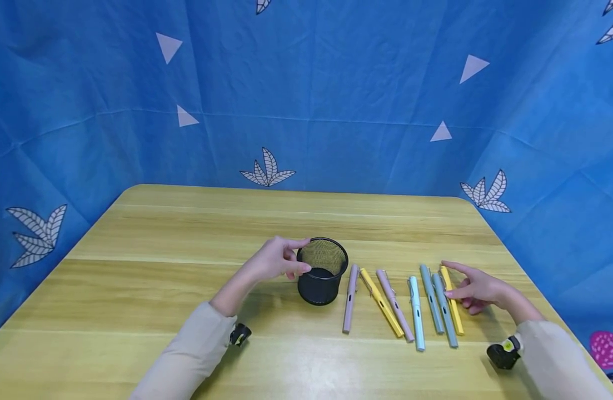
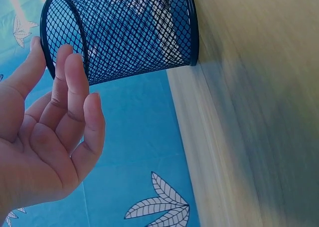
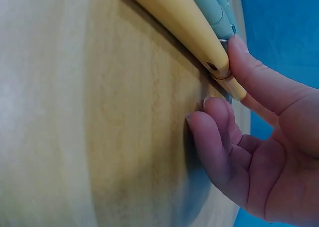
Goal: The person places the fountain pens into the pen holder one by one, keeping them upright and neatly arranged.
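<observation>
In the head view, my left hand [image 1: 278,261] is at the near-left rim of a black mesh pen holder [image 1: 320,289], which stands upright. Its thumb and index finger hold the rim; in the left wrist view the other fingers of the hand [image 2: 55,122] curve loosely beside the mesh. My right hand [image 1: 481,289] reaches over the rightmost yellow pen [image 1: 455,314]. The index finger is extended to the pen's far end, and the thumb lies by a grey-blue pen [image 1: 443,311] next to it. In the right wrist view, the remaining fingers curl near the tabletop, holding nothing.
Several more capped pens lie in a row between the hands: a purple pen [image 1: 350,300], a yellow pen [image 1: 381,303], another purple pen [image 1: 395,305], a light blue pen [image 1: 416,314] and a grey-blue pen [image 1: 431,300]. Blue patterned cloth [image 1: 311,83] hangs behind the wooden table [image 1: 136,300].
</observation>
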`<act>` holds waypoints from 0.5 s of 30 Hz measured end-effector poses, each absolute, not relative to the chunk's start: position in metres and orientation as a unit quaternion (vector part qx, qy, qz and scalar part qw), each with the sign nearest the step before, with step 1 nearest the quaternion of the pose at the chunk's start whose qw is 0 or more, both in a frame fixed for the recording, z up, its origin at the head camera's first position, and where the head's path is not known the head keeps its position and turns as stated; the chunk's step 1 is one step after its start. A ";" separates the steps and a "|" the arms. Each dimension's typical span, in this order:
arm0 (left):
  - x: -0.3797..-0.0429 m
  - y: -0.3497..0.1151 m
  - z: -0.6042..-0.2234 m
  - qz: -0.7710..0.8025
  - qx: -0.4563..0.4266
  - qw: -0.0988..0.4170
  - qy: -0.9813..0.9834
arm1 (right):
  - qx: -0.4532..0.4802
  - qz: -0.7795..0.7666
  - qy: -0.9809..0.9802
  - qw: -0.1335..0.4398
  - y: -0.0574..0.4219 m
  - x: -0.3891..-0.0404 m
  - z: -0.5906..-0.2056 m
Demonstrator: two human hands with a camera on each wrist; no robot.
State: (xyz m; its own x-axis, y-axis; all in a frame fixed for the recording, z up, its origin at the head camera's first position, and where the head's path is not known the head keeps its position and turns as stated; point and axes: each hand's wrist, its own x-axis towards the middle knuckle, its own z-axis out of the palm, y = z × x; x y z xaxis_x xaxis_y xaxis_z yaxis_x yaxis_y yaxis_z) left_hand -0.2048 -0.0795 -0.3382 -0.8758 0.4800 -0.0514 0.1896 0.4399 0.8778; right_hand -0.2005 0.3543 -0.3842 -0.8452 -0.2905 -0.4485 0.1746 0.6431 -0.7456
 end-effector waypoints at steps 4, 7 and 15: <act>-0.205 -0.079 -0.338 0.492 0.199 0.150 0.834 | -0.020 -0.429 0.855 0.289 0.354 -0.202 -0.382; -0.205 -0.079 -0.339 0.493 0.198 0.149 0.834 | -0.014 -0.434 0.851 0.294 0.354 -0.203 -0.382; -0.206 -0.079 -0.339 0.490 0.201 0.149 0.835 | -0.017 -0.469 0.830 0.302 0.356 -0.205 -0.382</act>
